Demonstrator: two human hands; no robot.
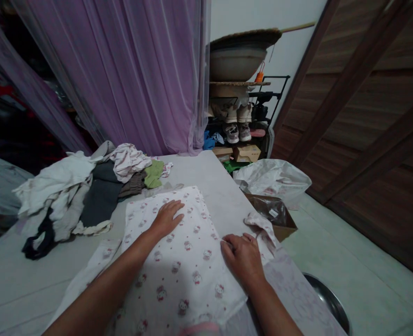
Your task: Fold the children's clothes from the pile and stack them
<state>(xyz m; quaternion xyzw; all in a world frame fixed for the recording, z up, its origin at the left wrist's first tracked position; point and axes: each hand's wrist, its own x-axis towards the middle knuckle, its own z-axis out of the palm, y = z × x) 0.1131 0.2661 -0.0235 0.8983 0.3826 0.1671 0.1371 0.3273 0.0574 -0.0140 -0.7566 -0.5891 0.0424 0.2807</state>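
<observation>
A white long-sleeved shirt (183, 266) with a cat-face print lies spread on the pale surface before me, its pink neckline (199, 328) at the bottom edge of the view. My left hand (166, 219) rests flat on the upper part of the cloth, fingers stretched out. At the right side of the shirt, my right hand (243, 259) has its fingers curled in on the cloth, where the right sleeve (262, 226) begins. That sleeve lies bunched beyond the hand, near the edge. Under my left forearm the left sleeve (98, 263) sticks out, partly covered.
Rumpled clothes (101, 186) are heaped at the left. A purple curtain (133, 74) hangs behind. Past the right edge stand a cardboard box (285, 231), a white plastic bag (272, 179) and a metal basin (328, 298). Shoes (237, 133) sit on a rack farther back.
</observation>
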